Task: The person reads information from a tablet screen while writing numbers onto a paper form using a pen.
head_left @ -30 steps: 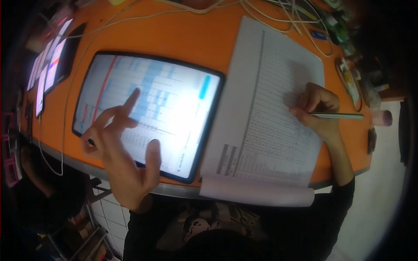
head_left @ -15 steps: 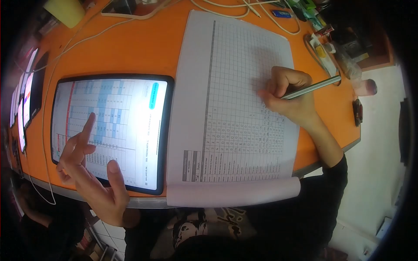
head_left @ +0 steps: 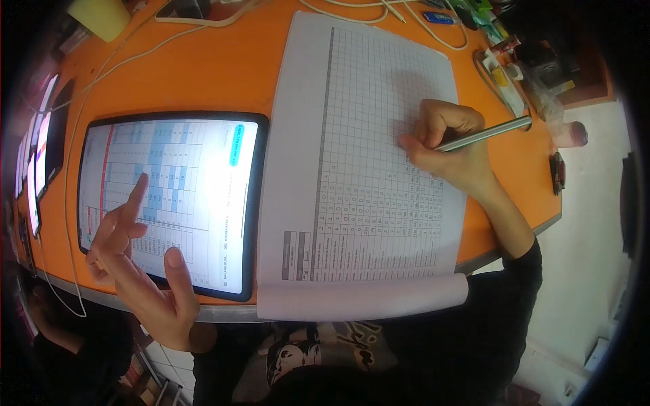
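My left hand (head_left: 139,271) hovers over or touches the lit tablet (head_left: 217,196), its index finger stretched out at a table of numbers with blue-shaded cells. The thumb is spread away from the other fingers, which curl loosely. In my right hand (head_left: 453,145) a silver-grey pen (head_left: 487,133) is gripped, its rear end slanting up to the right. That hand rests on an open gridded sheet (head_left: 365,108) with handwritten figures in its lower part. The pen's tip is hidden behind my fingers. A page (head_left: 362,298) curls over at the near table edge.
White cables (head_left: 152,51) run across the orange table (head_left: 196,74). Lit phones (head_left: 42,149) stand at the left, a yellow cup (head_left: 100,19) at the far left. Small items and a power strip (head_left: 504,84) crowd the far right. Another person's arm (head_left: 57,335) shows lower left.
The blue shading on the tablet's table near my index finger looks different now. Both hands have stayed nearly in place; the view has shifted slightly.
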Demonstrator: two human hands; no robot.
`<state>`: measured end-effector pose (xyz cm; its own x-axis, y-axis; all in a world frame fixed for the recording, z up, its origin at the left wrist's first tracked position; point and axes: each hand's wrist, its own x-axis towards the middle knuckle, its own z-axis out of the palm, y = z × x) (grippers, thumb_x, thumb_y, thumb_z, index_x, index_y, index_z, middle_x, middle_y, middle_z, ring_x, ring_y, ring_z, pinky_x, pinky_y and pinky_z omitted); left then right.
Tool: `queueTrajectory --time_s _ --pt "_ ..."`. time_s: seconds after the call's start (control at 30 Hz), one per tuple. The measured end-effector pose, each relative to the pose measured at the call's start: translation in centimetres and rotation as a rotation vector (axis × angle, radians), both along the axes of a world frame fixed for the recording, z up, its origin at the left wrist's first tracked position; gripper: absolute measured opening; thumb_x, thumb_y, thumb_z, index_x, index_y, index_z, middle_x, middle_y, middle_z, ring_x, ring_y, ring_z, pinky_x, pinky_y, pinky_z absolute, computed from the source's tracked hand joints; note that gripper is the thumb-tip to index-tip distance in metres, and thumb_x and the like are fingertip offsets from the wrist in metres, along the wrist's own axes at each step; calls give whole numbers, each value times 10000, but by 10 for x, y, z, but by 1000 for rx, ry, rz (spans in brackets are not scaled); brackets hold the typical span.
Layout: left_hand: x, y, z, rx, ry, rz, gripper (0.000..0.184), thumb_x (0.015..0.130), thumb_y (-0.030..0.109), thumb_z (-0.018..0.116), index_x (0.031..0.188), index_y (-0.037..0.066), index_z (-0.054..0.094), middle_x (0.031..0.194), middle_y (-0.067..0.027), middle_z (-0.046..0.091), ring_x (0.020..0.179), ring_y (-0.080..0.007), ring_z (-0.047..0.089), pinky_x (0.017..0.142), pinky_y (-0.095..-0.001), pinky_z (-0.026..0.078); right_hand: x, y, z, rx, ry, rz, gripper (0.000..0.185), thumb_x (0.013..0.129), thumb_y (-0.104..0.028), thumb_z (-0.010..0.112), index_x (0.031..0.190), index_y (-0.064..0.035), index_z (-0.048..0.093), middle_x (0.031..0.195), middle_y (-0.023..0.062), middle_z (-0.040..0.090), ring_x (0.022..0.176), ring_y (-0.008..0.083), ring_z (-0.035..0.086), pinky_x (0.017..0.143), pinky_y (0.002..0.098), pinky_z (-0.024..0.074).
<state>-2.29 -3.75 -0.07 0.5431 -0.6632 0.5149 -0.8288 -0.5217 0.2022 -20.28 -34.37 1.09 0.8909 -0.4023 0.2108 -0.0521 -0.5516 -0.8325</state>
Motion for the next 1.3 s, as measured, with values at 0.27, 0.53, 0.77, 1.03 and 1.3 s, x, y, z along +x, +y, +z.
queueTrajectory --time_s 0.27,0.53,0.77,1.03,1.3 --pt "3 -1 0 -59 14 -50 272 834 311 522 1020 137 425 1179 -129 608 1019 -212 489 936 -386 269 0 -1 -3 -115 -80 -1 398 646 83 659 534 -62 307 538 2 418 482 47 393 448 213 305" --pt "-3 -2 6 -34 46 29 270 845 328 506 1002 128 419 1173 -154 608 1046 -199 473 960 -369 246 3 11 5 175 32 -112 401 674 110 642 537 -80 316 546 -20 421 437 42 406 411 189 303" --pt "-2 -1 4 -18 38 56 310 836 369 501 1011 127 418 1179 -137 609 1039 -196 472 963 -415 185 3 -2 -11 -147 -154 51 381 702 138 554 573 -104 290 575 -9 392 387 23 357 332 177 278" --pt "-1 1 6 31 -62 180 368 825 338 510 1082 87 428 1130 -125 604 953 -191 489 902 -412 200 2 2 -1 246 -26 -66 337 733 107 592 603 -93 354 581 -14 429 420 25 397 369 177 304" --pt "-1 0 7 -3 -51 264 355 814 288 526 1078 66 441 1086 -105 593 969 -188 506 933 -437 146 13 8 5 258 -18 -59 282 786 80 593 687 -87 388 606 -14 449 388 18 400 335 171 297"
